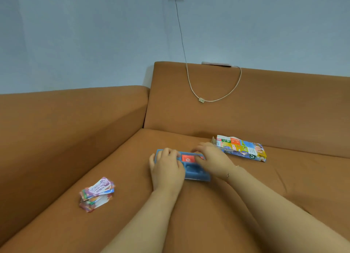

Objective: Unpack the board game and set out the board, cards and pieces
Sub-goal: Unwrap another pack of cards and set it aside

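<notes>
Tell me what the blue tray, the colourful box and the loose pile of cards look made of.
Blue tray: looks like thin moulded plastic, with formed recesses and a faint sheen. Colourful box: seems printed cardboard, its open end flap creased. Pile of cards: probably glossy printed card or paper; the pieces lie flat and thin, though blur leaves the finish uncertain.
</notes>
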The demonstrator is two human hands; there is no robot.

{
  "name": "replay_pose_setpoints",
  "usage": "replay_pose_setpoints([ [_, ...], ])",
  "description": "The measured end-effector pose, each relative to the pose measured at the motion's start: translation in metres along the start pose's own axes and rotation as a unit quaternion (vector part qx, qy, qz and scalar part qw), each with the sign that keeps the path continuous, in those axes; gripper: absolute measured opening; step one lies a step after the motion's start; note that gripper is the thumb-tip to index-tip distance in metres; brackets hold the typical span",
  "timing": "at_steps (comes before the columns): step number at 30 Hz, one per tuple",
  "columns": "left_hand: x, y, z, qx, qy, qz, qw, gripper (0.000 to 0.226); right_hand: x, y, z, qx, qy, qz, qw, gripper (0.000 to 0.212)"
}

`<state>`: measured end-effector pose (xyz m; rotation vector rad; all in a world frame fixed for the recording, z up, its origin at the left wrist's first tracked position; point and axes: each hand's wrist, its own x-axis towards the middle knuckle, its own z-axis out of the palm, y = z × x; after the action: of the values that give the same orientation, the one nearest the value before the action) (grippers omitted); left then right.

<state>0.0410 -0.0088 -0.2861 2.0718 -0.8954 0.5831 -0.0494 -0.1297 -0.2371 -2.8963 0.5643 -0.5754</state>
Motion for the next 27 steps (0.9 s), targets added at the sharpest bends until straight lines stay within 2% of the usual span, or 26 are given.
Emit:
replay_pose_setpoints([
  [4, 0.014, -0.006, 0.019, 0.055, -0.072, 0.003, 0.996, 0.029, 0.010, 0.012, 0.032, 0.009, 0.000, -0.005, 1.000, 0.034],
  [10, 0.017, -0.011, 0.019, 0.075, -0.105, -0.003, 0.992, 0.037, 0.012, 0.015, 0.032, 0.005, -0.039, 0.011, 0.999, 0.035],
  [12, 0.017, -0.011, 0.017, 0.076, -0.109, -0.009, 0.991, 0.038, 0.010, 0.015, 0.029, 0.018, -0.042, 0.019, 0.999, 0.030],
  [14, 0.017, -0.010, 0.016, 0.075, -0.112, -0.010, 0.991, 0.037, 0.007, 0.016, 0.026, 0.036, -0.035, 0.016, 0.999, 0.017],
  [15, 0.017, -0.010, 0.015, 0.074, -0.111, -0.010, 0.991, 0.036, 0.006, 0.018, 0.025, 0.051, -0.023, 0.013, 0.998, 0.008],
  [17, 0.017, -0.010, 0.014, 0.067, -0.103, -0.010, 0.992, 0.034, 0.001, 0.019, 0.026, 0.102, 0.021, 0.006, 0.995, 0.030],
  [18, 0.017, -0.009, 0.015, 0.062, -0.096, -0.008, 0.993, 0.033, -0.003, 0.019, 0.024, 0.119, 0.051, 0.002, 0.992, 0.035],
  [21, 0.019, -0.007, 0.015, 0.035, -0.072, -0.007, 0.997, 0.031, -0.016, 0.025, 0.013, 0.116, 0.152, -0.027, 0.981, 0.016],
  [23, 0.023, -0.004, 0.017, 0.005, -0.018, 0.008, 1.000, 0.032, -0.031, 0.034, -0.003, 0.104, 0.217, -0.055, 0.969, 0.018],
  [25, 0.028, 0.003, 0.017, -0.061, 0.033, 0.034, 0.997, 0.031, -0.051, 0.044, -0.014, 0.095, 0.271, -0.080, 0.954, 0.023],
  [27, 0.027, 0.017, 0.013, -0.176, 0.020, 0.038, 0.983, 0.024, -0.066, 0.048, -0.018, 0.117, 0.308, -0.079, 0.941, 0.026],
])
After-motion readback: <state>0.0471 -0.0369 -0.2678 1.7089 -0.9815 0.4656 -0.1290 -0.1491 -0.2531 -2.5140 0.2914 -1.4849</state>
